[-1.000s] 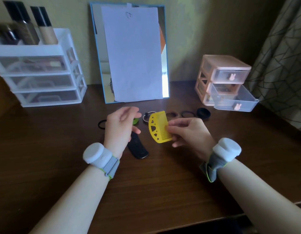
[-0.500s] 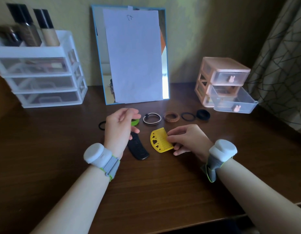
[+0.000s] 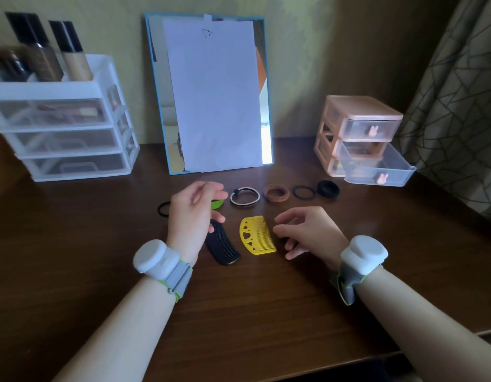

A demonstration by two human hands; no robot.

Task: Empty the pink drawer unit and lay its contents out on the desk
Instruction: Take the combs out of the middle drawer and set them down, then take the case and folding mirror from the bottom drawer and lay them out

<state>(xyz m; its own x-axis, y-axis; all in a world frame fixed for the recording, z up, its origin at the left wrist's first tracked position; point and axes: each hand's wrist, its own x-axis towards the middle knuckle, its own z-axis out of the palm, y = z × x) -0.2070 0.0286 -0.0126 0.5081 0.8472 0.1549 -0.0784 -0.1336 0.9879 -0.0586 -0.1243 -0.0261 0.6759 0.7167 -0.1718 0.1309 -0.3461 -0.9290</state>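
wall [image 3: 307,51]: yellowish | desk [image 3: 239,312]: dark wood | curtain [image 3: 465,106]: right

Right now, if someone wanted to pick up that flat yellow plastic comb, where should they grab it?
Probably by the solid curved spine of the flat yellow plastic comb, the left edge with the cut-out shapes. It lies flat on the brown wooden desk with its teeth pointing right, so pinching from above across that thicker edge seems surest; the thin teeth offer less hold.
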